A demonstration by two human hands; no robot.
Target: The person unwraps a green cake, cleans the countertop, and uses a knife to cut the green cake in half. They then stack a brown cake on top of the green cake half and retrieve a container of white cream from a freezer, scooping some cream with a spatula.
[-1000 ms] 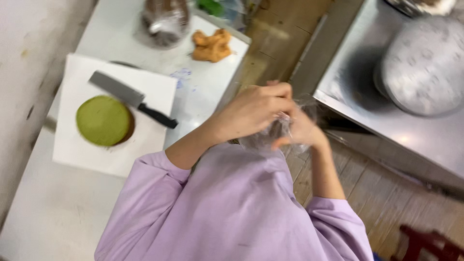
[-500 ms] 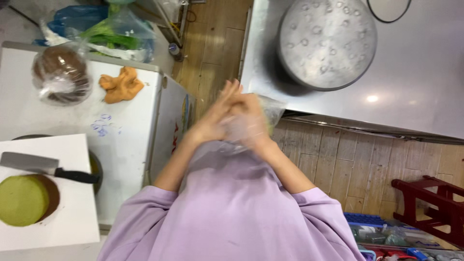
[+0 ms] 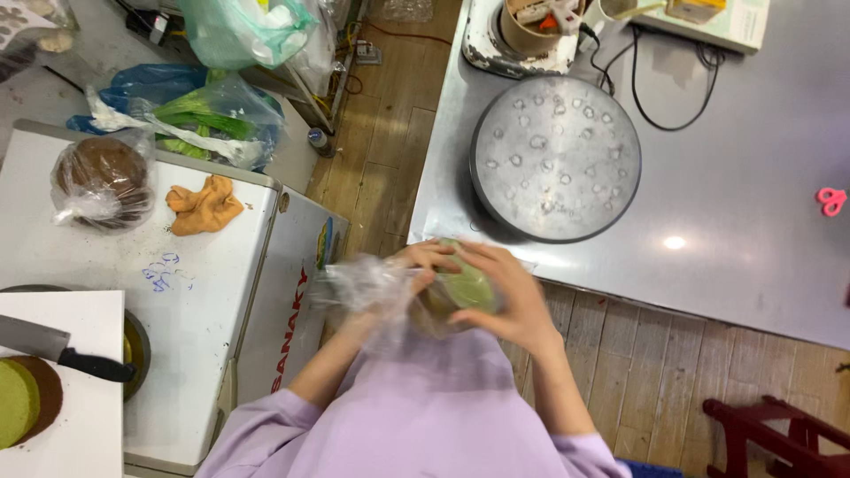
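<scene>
Both my hands are raised in front of my chest, over the gap between the white counter and the steel table. My left hand (image 3: 416, 270) grips the crumpled clear plastic bag (image 3: 367, 292). My right hand (image 3: 509, 296) cups a round green and brown cake piece (image 3: 465, 288) that sits partly inside that bag. Motion blurs the fingers. My lilac sleeves fill the bottom of the view.
A round dimpled metal turntable (image 3: 555, 158) stands on the steel table (image 3: 744, 221). On the white counter (image 3: 204, 283) lie an orange cloth (image 3: 204, 206) and a bagged brown cake (image 3: 104, 180). A cleaver (image 3: 53, 350) and green cake (image 3: 18, 403) rest on a white board. A red stool (image 3: 779, 434) stands lower right.
The view has swung right, from the cutting board toward the steel table. My hands stayed together on the bag, and the green cake piece now shows between them.
</scene>
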